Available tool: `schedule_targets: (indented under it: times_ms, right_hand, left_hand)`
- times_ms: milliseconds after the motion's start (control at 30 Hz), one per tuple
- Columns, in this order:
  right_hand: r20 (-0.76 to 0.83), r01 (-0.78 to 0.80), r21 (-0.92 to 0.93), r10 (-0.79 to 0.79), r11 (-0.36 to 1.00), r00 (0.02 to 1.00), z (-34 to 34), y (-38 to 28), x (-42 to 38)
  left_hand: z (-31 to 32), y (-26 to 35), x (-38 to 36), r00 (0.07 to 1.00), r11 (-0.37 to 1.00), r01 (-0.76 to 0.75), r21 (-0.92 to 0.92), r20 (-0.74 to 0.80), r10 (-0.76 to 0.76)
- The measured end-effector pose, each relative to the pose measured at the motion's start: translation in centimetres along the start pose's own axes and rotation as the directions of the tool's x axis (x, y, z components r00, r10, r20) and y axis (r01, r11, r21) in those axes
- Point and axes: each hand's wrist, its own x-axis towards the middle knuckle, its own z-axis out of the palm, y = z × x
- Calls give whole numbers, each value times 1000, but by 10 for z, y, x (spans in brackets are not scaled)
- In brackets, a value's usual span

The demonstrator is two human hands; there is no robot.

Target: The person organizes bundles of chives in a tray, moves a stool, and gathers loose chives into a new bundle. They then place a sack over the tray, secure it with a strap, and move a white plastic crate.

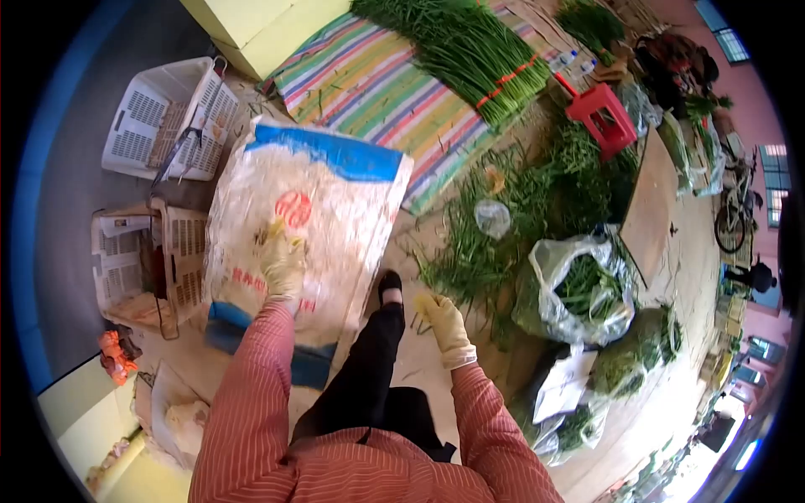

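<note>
My left hand [283, 264], in a cream rubber glove with yellowed fingertips, reaches over a large flattened sack [344, 210] on the floor. The sack is whitish and worn, with blue bands at both ends and red print. My left fingers stretch forward across it, close below a round red mark [293, 209], with no object visible in them. To the right of the sack, my right hand [446, 329] hangs above the floor in a matching glove, fingers apart and pointing away from me. Loose green stalks [470, 260] lie just beyond it.
Two plastic crates [151, 113] stand at left. A striped sheet [360, 75] at the back carries tied bundles of long green stalks [470, 59]. On the right are a red stool [605, 117], a brown board [654, 205] and a plastic bag of greens [579, 289].
</note>
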Motion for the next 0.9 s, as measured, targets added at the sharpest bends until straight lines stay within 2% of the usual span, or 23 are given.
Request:
schedule_targets:
  times_ms: [33, 67, 100, 133, 167, 233, 267, 300, 333, 400, 433, 467, 500, 533, 567, 600, 633, 667, 700, 767, 800, 833, 900]
  right_hand:
    - [44, -89, 174, 82, 981, 996, -2, -21, 30]
    - [38, 78, 57, -80, 995, 996, -8, -36, 54]
    - [53, 70, 57, -73, 996, 996, -12, -47, 79]
    - [118, 30, 222, -57, 975, 991, -13, -59, 107]
    - [188, -30, 373, -44, 927, 981, -9, -68, 134]
    - [195, -110, 586, -8, 803, 981, 5, -81, 189]
    - [273, -213, 607, 51, 766, 961, 11, -96, 213]
    - [289, -231, 597, 63, 769, 955, 19, -105, 238]
    - [342, -332, 615, 138, 715, 930, 30, -112, 263]
    - [494, -537, 626, 245, 565, 834, 58, -114, 314]
    - [513, -552, 604, 250, 575, 821, 66, -112, 342]
    - [397, -192, -121, 225, 974, 890, 67, -139, 338]
    - [377, 267, -781, 85, 565, 922, 73, -154, 343]
    - [357, 280, -707, -14, 649, 934, 75, -138, 356]
    - [454, 386, -806, 49, 449, 890, 85, -111, 385]
    - [555, 322, -380, -65, 867, 829, 102, -54, 435]
    - [570, 131, 175, -209, 976, 794, 117, -14, 470]
    - [831, -680, 362, 109, 638, 545, 107, -96, 440]
    - [788, -558, 193, 211, 807, 578, 107, -113, 446]
    - [757, -648, 110, 359, 754, 546, 88, -183, 428]
    - [664, -446, 32, 314, 894, 678, 84, -205, 427]
    - [742, -403, -42, 299, 914, 601, 77, -223, 434]
    - [632, -265, -92, 261, 960, 729, 72, -277, 397]
  left_hand:
    - [7, 25, 34, 998, 996, -59, -70, -6, 59]
    - [23, 28, 51, 999, 997, -49, -58, -6, 49]
    - [42, 27, 67, 998, 999, -42, 34, 44, 40]
    - [61, 25, 85, 995, 991, -42, 127, 90, 31]
    - [75, 30, 103, 995, 989, -31, 142, 95, 18]
    - [104, 50, 132, 969, 964, -213, 157, -91, 229]
    - [109, 64, 147, 972, 965, -200, 168, -88, 217]
    - [106, 79, 162, 982, 955, -189, 229, 40, 185]
    - [108, 87, 174, 976, 939, -183, 289, 164, 140]
    - [122, 82, 183, 970, 926, -172, 337, 222, 100]
    - [130, 76, 189, 960, 911, -182, 370, 266, 84]
    - [136, 67, 189, 954, 925, -171, 340, 290, 70]
    - [140, 62, 192, 955, 923, -150, 355, 294, 42]
    - [145, 60, 191, 954, 916, -153, 372, 297, 39]
    - [147, 59, 189, 952, 909, -158, 386, 303, 36]
    - [151, 53, 187, 954, 918, -145, 368, 298, 31]
    - [151, 53, 189, 955, 917, -119, 380, 296, 1]
    - [148, 56, 191, 948, 925, -109, 363, 318, -13]
    - [146, 57, 193, 941, 934, -101, 344, 337, -22]
    - [148, 54, 193, 953, 941, -71, 332, 301, -35]
    - [148, 55, 193, 950, 949, -69, 308, 311, -32]
    - [148, 54, 193, 947, 957, -69, 282, 321, -27]
    - [149, 48, 193, 953, 954, -51, 295, 299, -42]
